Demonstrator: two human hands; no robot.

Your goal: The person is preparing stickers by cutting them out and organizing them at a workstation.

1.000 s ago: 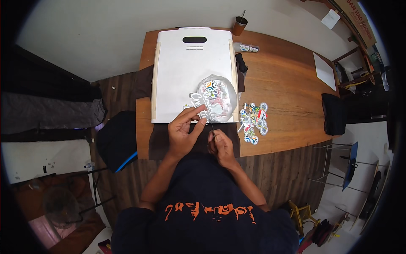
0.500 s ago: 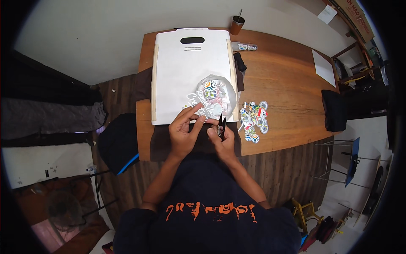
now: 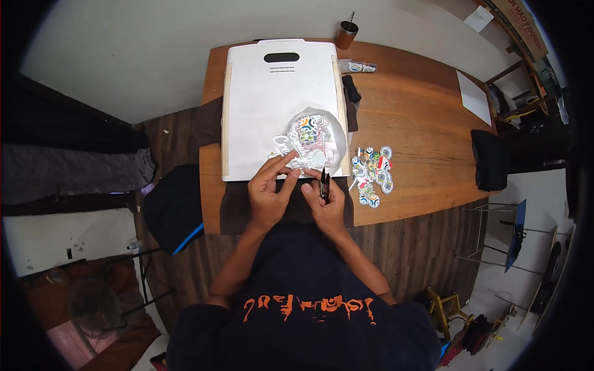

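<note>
My left hand [image 3: 268, 190] pinches the near edge of a clear plastic piece with white lettering [image 3: 283, 146] between thumb and fingers. In my right hand [image 3: 327, 206] is a small pair of dark scissors [image 3: 325, 184], blades pointing away from me; the handles are mostly hidden by the fingers. The right index fingertip reaches toward the same plastic edge. Just beyond both hands lies a rounded translucent plastic bag or sheet [image 3: 338, 142], with colourful patterned stickers [image 3: 308, 125] in or under it. It rests on the near right part of a white board [image 3: 263, 117].
Right of the board, a loose pile of cut-out stickers [image 3: 370, 176] lies on the wooden table [image 3: 421, 123]. Farther back are a clear pack [image 3: 359, 67], a brown cup with a straw [image 3: 347, 36] and a white sheet [image 3: 473, 99]. A dark folded item [image 3: 489, 162] sits at the right edge.
Both hands stay nearly in place. The scissors' blades have shifted slightly in my right hand, and the plastic has moved a little.
</note>
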